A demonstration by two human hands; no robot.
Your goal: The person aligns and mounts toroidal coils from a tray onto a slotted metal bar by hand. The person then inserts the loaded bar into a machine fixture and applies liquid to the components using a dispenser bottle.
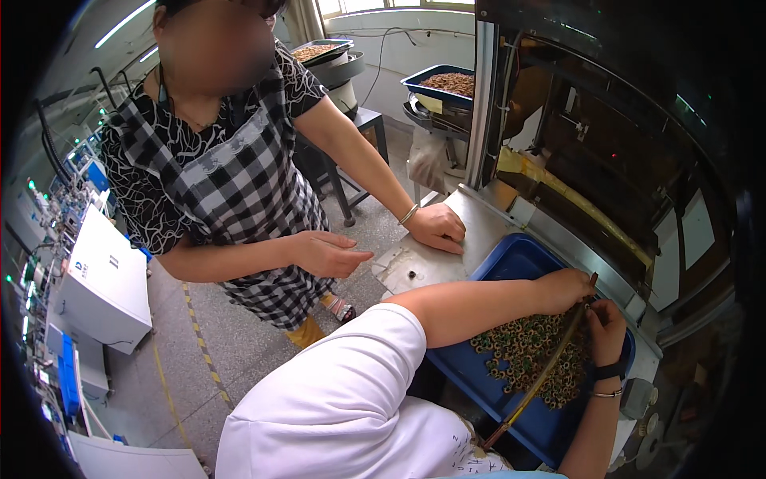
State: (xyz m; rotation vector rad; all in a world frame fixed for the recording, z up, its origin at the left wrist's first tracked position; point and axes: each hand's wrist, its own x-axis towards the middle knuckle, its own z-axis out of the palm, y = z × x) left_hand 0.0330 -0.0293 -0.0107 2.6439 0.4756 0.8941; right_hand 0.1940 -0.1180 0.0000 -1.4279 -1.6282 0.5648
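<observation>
A blue tray (511, 251) in front of me holds a heap of small brass-coloured ring-shaped parts (515, 347), some with green on them. A long thin brown-yellow rod (550, 363) slants across the tray from its near edge toward the far right. At the rod's upper end is my left hand (565, 290), its fingers closed around it. Just beside that end, my right hand (606, 329) is closed with fingertips pinched together near the rod. What lies between those fingertips is too small to make out.
Left of the tray, a co-worker in a checked apron (247, 172) leans one hand (439, 227) on the metal table (487, 223). A dark machine frame (483, 112) rises at the right. Behind stand another blue tray of parts (415, 82) and a stool-like stand (367, 120).
</observation>
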